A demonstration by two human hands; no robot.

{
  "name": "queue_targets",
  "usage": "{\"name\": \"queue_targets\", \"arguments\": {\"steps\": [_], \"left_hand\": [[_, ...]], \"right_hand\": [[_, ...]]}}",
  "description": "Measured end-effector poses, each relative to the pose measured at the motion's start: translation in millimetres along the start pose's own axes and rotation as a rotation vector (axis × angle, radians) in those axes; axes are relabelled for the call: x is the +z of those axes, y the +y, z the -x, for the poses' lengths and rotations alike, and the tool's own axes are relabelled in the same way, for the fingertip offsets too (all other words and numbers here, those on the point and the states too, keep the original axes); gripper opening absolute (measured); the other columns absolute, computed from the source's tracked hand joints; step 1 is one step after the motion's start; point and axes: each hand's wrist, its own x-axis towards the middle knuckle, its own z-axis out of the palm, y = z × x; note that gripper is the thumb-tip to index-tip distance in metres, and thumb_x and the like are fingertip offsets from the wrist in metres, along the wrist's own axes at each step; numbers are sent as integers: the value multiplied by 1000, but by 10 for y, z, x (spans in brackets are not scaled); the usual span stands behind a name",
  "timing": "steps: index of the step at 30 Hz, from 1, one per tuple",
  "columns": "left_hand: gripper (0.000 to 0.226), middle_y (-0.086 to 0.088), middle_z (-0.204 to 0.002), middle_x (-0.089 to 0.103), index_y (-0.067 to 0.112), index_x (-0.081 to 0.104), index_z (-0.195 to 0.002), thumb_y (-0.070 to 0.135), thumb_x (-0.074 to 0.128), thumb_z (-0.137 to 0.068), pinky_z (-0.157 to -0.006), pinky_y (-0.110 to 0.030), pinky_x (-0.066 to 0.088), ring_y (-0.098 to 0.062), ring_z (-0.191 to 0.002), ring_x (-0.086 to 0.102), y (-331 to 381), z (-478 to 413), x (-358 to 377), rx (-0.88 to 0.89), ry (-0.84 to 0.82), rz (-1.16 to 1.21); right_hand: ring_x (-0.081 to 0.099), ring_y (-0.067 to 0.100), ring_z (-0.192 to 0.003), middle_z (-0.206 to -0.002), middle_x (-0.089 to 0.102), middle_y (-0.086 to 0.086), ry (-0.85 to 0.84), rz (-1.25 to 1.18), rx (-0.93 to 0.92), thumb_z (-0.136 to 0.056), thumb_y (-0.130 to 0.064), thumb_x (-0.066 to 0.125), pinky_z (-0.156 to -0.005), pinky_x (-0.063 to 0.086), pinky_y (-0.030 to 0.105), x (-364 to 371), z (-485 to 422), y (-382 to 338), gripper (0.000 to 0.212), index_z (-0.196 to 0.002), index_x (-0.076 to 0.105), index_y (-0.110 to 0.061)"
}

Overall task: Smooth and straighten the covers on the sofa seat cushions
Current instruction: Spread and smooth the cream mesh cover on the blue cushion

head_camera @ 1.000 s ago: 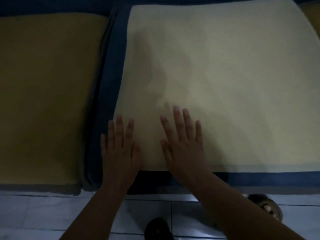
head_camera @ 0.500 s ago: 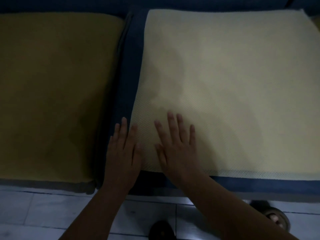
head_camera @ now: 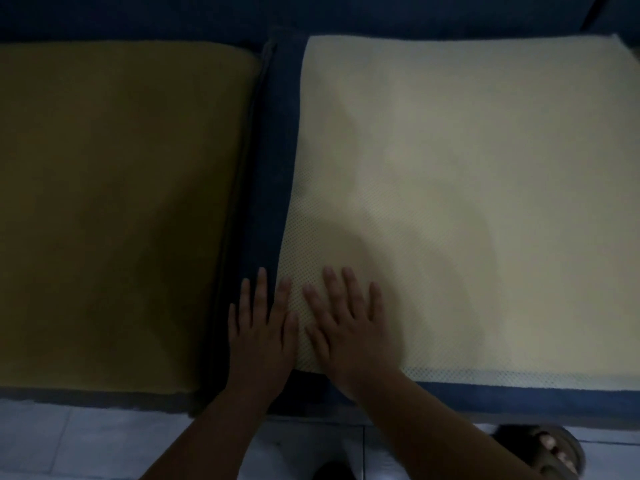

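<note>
Cream mesh cover (head_camera: 467, 202) lies flat on the right cushion (head_camera: 273, 150), whose blue border shows at its left and front. Both hands lie flat with fingers spread, gripping nothing: the left hand (head_camera: 259, 336) now straddles the cover's left edge, the right hand (head_camera: 349, 330) just beside it on the near corner. Over the last second they have slid leftward and closer together, so this corner looks nearly smoothed; the mustard cover (head_camera: 121, 202) beside it awaits its turn

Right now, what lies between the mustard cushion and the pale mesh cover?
In the head view, a dark blue fabric band separates mustard cushion from mesh cover; the left hand lies flat on its near end.
</note>
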Motion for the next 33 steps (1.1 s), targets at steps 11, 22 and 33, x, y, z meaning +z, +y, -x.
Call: {"name": "queue_targets", "arguments": {"steps": [11, 22, 33], "left_hand": [[56, -8, -161, 11, 25, 18, -153, 42, 19, -100, -114, -49, 9, -29, -147, 8, 4, -15, 45, -7, -23, -10], [57, -12, -160, 16, 20, 23, -152, 45, 13, -102, -111, -51, 18, -34, -145, 17, 34, -14, -45, 7, -62, -54], [120, -18, -146, 41, 4, 21, -151, 52, 79, -57, -114, -56, 9, -51, -141, 2, -423, 171, 827, -197, -159, -15]], "right_hand": [[12, 32, -147, -160, 16, 9, -7, 7, 14, -97, -47, 30, -110, 18, 59, 14, -8, -2, 56, -149, 33, -26], [21, 32, -145, -159, 22, 8, 31, -35, -10, -95, -46, 39, -108, 18, 58, 22, -15, 29, 55, -148, 36, -28], [36, 22, -137, -149, 42, -1, 38, -40, -228, -83, -51, 44, -102, 29, 46, -210, -51, 626, 53, -134, 53, -37]]}}
